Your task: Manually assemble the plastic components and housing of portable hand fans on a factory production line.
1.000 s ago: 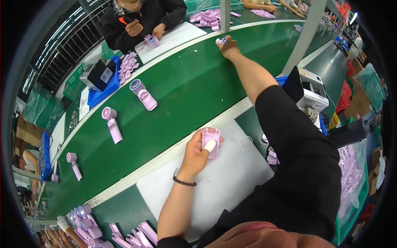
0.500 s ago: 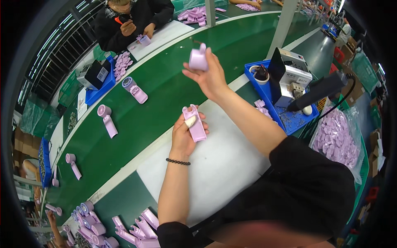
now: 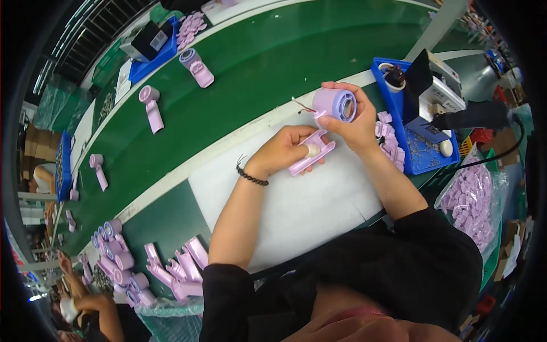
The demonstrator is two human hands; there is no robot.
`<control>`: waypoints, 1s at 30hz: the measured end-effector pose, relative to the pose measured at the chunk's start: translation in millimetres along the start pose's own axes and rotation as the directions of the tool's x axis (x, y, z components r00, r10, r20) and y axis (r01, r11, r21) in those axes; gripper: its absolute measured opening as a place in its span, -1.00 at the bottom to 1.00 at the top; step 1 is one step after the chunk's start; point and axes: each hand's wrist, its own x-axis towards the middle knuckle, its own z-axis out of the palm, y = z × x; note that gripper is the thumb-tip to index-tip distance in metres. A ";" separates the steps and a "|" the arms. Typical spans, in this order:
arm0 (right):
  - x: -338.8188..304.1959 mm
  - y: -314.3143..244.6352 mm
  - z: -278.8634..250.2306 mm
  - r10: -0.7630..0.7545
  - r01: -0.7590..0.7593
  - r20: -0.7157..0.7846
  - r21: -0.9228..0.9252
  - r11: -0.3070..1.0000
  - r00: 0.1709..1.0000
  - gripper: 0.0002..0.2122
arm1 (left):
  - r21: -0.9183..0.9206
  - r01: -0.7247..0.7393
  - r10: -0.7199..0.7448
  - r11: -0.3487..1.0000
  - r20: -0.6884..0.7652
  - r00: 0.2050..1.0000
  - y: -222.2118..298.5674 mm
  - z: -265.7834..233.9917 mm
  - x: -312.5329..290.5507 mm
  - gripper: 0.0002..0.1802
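My left hand (image 3: 280, 149) is closed on a pink plastic handle shell (image 3: 326, 149), its hollow side up, tilted over the white work mat (image 3: 233, 196). A whitish cover wraps my left thumb. Just above and to the right, my right hand (image 3: 363, 126) grips a round pink fan head (image 3: 326, 102) with a lilac ring facing right. Thin wires (image 3: 303, 107) with a small connector stick out of its left side. The fan head's lower end is close to the shell's upper end; I cannot tell whether they touch.
A green conveyor belt (image 3: 239, 68) carries several pink fans. At right, a blue tray (image 3: 421, 162) holds screws, a metal-cased device (image 3: 436, 94) and a dark electric screwdriver (image 3: 473, 118). Pink small parts (image 3: 390, 139) lie beside it. Handle shells (image 3: 182, 265) and fan heads (image 3: 122, 259) lie lower left.
My right hand has come back from over the belt with the fan head, close to the left hand. My left hand has turned the shell and moved it right. The view has shifted.
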 end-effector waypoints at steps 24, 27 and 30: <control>-7.2 -1.7 3.0 -0.163 0.147 0.004 -0.461 0.875 0.987 -0.32 | 0.349 -0.299 0.420 0.888 -0.355 0.835 -18.4 9.9 7.5 -0.74; -10.0 3.6 9.9 -0.276 0.222 -0.029 -0.518 0.826 0.961 -0.32 | 0.442 -0.291 0.465 0.849 -0.363 0.807 -21.5 12.1 8.0 -0.73; -6.6 6.9 9.7 -0.332 0.306 0.003 -0.390 0.868 0.943 -0.32 | 0.396 -0.266 0.440 0.879 -0.459 0.772 -23.7 21.0 7.9 -0.71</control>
